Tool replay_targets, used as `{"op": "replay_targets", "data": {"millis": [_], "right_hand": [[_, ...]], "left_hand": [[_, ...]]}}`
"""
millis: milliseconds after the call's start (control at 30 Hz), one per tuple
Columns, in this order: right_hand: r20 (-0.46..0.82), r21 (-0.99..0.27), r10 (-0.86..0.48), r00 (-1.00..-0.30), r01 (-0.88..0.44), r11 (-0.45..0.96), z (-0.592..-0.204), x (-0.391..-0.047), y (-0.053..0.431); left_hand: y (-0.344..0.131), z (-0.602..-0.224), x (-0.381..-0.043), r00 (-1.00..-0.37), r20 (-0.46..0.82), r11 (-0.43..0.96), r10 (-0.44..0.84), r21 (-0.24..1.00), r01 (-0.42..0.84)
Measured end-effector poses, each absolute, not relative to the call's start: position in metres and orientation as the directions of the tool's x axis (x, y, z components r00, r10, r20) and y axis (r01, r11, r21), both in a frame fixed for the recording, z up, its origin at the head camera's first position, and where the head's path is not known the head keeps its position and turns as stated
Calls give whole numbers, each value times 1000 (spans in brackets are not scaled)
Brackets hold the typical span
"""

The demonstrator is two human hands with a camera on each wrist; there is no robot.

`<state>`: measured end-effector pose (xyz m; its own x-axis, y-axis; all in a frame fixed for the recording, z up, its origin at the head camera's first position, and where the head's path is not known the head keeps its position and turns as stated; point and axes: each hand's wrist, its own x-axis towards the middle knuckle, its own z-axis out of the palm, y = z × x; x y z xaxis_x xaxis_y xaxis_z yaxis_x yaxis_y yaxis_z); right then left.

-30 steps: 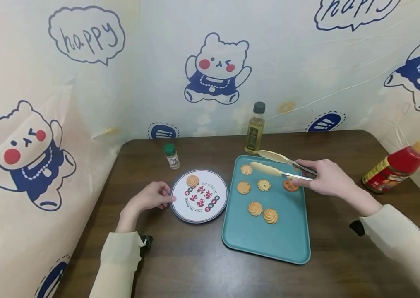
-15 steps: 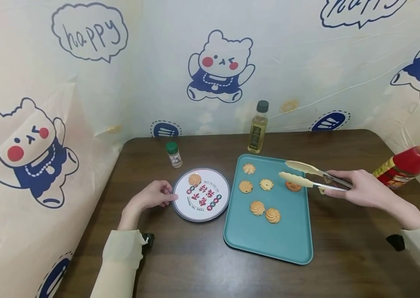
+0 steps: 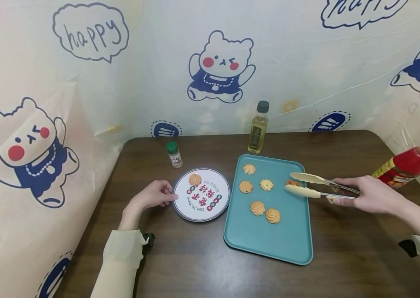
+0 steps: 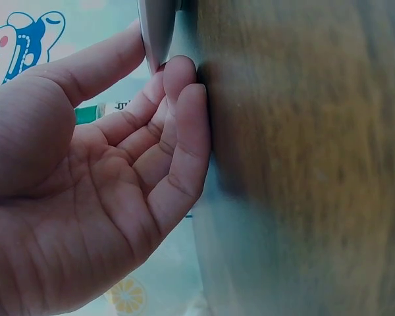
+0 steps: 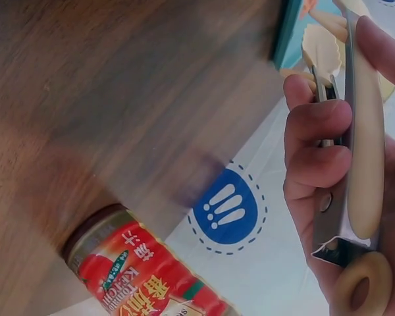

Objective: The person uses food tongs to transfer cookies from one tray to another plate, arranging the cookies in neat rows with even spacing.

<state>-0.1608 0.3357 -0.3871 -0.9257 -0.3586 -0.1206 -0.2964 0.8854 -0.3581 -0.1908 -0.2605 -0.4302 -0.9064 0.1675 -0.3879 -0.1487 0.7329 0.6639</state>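
My left hand (image 3: 154, 193) pinches the left rim of a round white plate (image 3: 184, 208) with red lettering, thumb on top. In the left wrist view the curled fingers (image 4: 184, 138) lie under the rim, close to the table. One swirled cookie (image 3: 195, 179) sits on the plate. My right hand (image 3: 371, 194) grips metal tongs with cream tips (image 3: 304, 191), fingers wrapped round the handle (image 5: 365, 145). The parted tips straddle a reddish-brown cookie (image 3: 292, 182) at the right side of a teal tray (image 3: 265, 244), partly hiding it. Several other cookies (image 3: 257, 208) lie on the tray.
An oil bottle (image 3: 257, 130) stands behind the tray. A green-capped shaker (image 3: 174, 155) is behind the plate. A red tomato ketchup bottle (image 3: 403, 165) stands beyond my right hand. A cartoon-printed cloth (image 3: 150, 74) rises behind the brown table (image 3: 180, 256).
My right hand has moved right with the tongs, their tips going from the tray's upper middle to the reddish-brown cookie. The left hand stays at the plate's rim.
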Motion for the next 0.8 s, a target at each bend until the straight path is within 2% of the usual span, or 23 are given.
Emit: {"op": "replay_targets", "data": {"millis": [800], "right_hand": [[-172, -286, -351, -921, -294, 912, -383, -164, 335]], "left_hand": [[-259, -430, -189, -907, -392, 739, 153, 655, -159]]}}
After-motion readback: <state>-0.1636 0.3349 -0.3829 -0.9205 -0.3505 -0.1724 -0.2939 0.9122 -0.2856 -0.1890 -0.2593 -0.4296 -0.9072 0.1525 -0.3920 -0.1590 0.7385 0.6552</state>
